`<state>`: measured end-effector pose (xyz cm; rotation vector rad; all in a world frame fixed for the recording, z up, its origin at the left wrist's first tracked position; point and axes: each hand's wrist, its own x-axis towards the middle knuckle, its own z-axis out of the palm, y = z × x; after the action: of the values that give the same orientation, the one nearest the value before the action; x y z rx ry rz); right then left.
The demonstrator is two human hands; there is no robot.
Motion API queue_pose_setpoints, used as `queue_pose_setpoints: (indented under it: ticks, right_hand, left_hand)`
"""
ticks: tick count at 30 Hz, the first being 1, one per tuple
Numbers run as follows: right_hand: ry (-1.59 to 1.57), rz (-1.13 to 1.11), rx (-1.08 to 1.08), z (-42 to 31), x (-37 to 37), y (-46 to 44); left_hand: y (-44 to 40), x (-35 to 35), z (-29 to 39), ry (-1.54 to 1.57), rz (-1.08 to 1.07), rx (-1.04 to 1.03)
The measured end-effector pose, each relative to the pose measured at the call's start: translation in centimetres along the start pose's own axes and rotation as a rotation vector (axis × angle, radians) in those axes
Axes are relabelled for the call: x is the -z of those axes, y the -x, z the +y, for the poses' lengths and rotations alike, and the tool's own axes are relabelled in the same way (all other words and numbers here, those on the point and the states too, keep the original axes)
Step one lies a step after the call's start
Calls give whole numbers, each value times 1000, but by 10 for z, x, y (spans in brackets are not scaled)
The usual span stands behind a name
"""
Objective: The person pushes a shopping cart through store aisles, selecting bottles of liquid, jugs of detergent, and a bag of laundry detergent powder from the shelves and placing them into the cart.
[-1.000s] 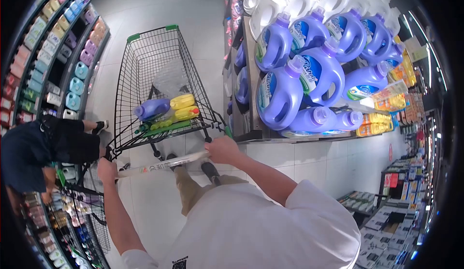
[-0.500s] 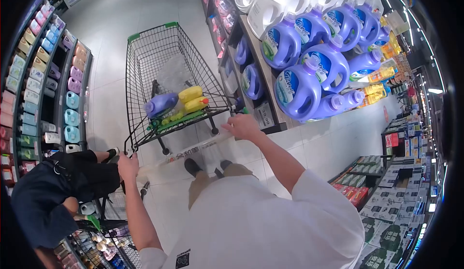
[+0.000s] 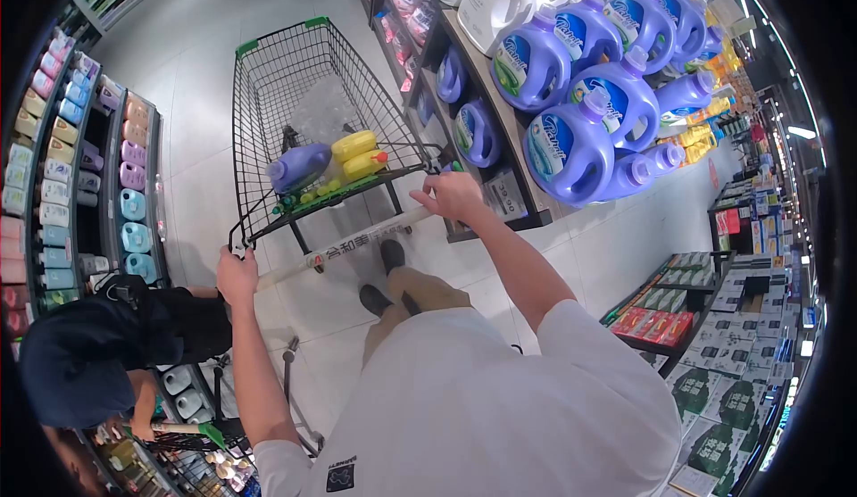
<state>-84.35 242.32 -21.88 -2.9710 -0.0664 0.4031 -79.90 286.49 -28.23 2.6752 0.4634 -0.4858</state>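
Note:
My left hand [image 3: 237, 277] is closed round the left end of the pale handle [image 3: 344, 245] of a black wire shopping cart [image 3: 236, 113]. At the handle's right end, my right hand [image 3: 452, 195] is closed with its thumb lying along the bar. Inside the cart, close to the handle, lie a purple jug [image 3: 300, 169] and two yellow bottles, an upper bottle [image 3: 355, 145] and a lower bottle [image 3: 364, 166]. Beyond them sits a crumpled clear plastic bag [image 3: 325, 111]. Small green items beside the jug are hard to make out.
A display of purple detergent jugs [image 3: 567, 153] stands close to the cart's right side. Bottle shelves [image 3: 134, 176] line the left. A person in dark clothes [image 3: 80, 363] is near my left arm, with another cart's handle [image 3: 178, 427]. Stacked cartons [image 3: 714, 390] are at right. Tiled floor [image 3: 196, 60] lies ahead.
My feet have stepped. The display has shifted slightly right and downward beside the cart, and the other person sits lower in view. Both hands keep their hold on the handle.

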Motion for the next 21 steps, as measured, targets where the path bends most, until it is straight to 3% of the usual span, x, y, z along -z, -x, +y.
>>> queue_pose_setpoints:
  ticks: [7, 13, 21]
  right_hand:
    - [-46, 76, -12, 4, -4, -30]
    - [-62, 281, 12, 8, -3, -61]
    - [-174, 92, -87, 18, 9, -108]
  left_hand:
    - [-42, 2, 8, 8, 29, -32]
    - [-75, 12, 32, 11, 40, -98]
    - [-129, 5, 45, -73, 57, -171]
